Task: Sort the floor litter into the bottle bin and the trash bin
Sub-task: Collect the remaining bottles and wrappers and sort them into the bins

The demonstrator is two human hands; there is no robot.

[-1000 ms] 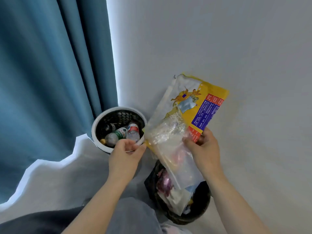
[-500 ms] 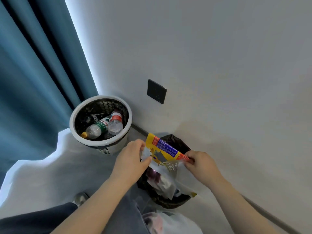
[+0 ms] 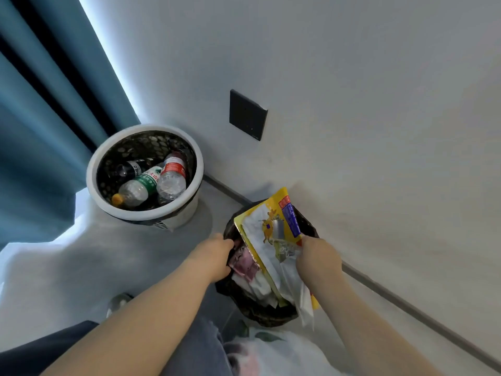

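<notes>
Yellow-and-clear plastic wrapper (image 3: 260, 232), crinkled, glossy, flat oblong: lies slanted across mouth of trash bin (image 3: 260, 313), lower end inside, printed upper end poking past far rim. Right hand (image 3: 317, 260) grip clenched on wrapper's right edge, at bin's right rim. Left hand (image 3: 212, 257) at bin's left rim, fingers curled; whether grasping rim, cannot tell. Bin dark, round, crumpled white and pink litter (image 3: 245, 264) inside. Bottle bin (image 3: 151, 214), white rim, dark perforated wall, stands left of and beyond trash bin, clear plastic bottles (image 3: 170, 175) within.
</notes>
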